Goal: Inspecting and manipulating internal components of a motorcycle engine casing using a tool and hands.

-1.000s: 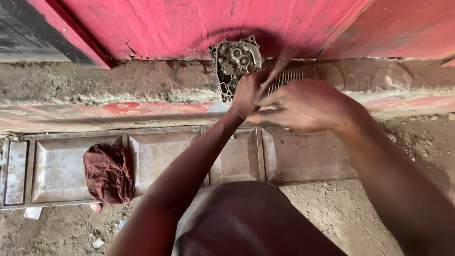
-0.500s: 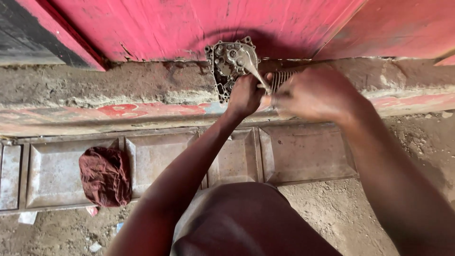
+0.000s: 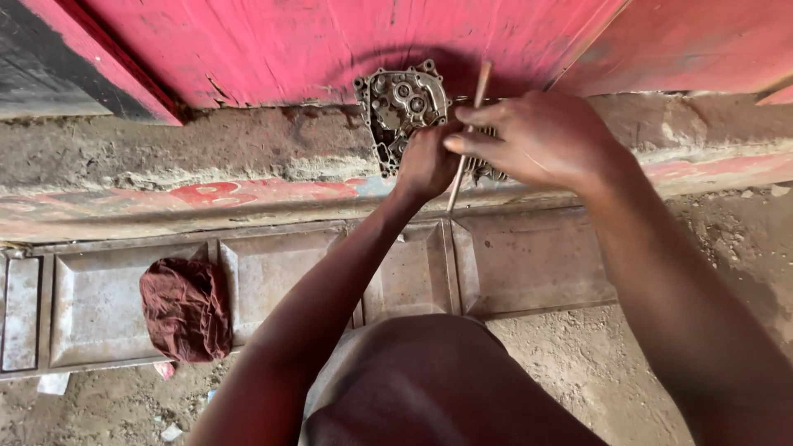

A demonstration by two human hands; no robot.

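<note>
Left hand: your left hand (image 3: 425, 161) is pressing against the metal engine casing (image 3: 402, 107), grip closing on its lower edge.
Right hand: your right hand (image 3: 537, 140) is pinching a thin rod (image 3: 467, 136), grip narrow.
Casing: it is leaning on the ledge (image 3: 206, 153) against the red door (image 3: 330, 41).
Nearby: a dark red rag (image 3: 186, 307) is lying on the metal panel (image 3: 91, 306).

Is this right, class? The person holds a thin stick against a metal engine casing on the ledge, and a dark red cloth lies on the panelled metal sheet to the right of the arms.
Not quite. The head view shows the dark red cloth to the left of the arms, not the right. The rest holds: the right hand holds the thin stick by the metal engine casing on the ledge, the left hand steadies it, and the cloth lies on the panelled metal sheet.
</note>
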